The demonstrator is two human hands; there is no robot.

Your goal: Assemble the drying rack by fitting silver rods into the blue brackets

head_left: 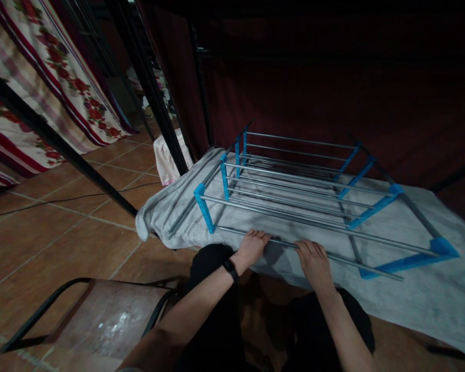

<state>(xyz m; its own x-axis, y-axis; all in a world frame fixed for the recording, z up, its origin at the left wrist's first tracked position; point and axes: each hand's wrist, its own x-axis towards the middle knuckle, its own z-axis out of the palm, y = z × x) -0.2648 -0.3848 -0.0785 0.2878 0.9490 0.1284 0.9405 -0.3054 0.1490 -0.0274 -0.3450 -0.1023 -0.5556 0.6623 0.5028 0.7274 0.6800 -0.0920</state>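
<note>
A rack of metal rods with blue plastic brackets lies on a grey blanket. Its nearest rod runs along the side facing me. My left hand, below a dark wristband, has its fingers wrapped over this rod left of its middle. Further right, my right hand grips the same rod with its fingers curled over it. Both thumbs are hidden. The rod's right end sticks out past the lower right blue bracket.
A chair stands on the tiled floor at lower left. Black poles cross the left side, near a floral curtain. Dark red cloth hangs behind the rack. A thin cable crosses the floor.
</note>
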